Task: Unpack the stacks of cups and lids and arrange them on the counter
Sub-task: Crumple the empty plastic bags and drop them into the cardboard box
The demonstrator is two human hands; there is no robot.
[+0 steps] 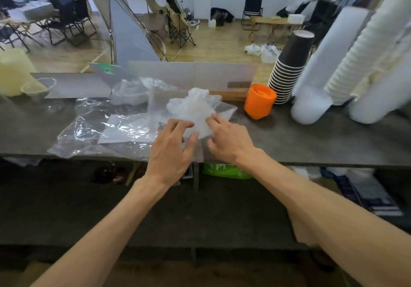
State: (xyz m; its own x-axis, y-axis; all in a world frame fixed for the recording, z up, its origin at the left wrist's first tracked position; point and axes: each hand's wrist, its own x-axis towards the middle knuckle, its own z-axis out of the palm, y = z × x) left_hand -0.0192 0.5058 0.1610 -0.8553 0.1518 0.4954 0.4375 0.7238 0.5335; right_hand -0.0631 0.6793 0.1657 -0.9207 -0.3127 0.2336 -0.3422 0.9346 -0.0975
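A crumpled clear plastic wrapper (195, 106) lies bunched on the grey counter (311, 140) in the middle. My left hand (171, 151) rests on its near edge, fingers spread and bent, thumb against the plastic. My right hand (226, 140) pinches the wrapper's right side with its fingertips. To the right stand a stack of orange lids (260, 101), a leaning stack of black cups (289, 69), a tall stack of white cups (320, 73) and a ribbed stack of white lids (364, 51). More clear plastic sheeting (89, 129) is spread to the left.
A pale yellow container (13, 73) and clear plastic cups (37, 87) sit at the counter's far left. White card panels (191, 75) stand along the back edge. A shelf below the counter holds a green bag (224, 171). Folding chairs and tables fill the room beyond.
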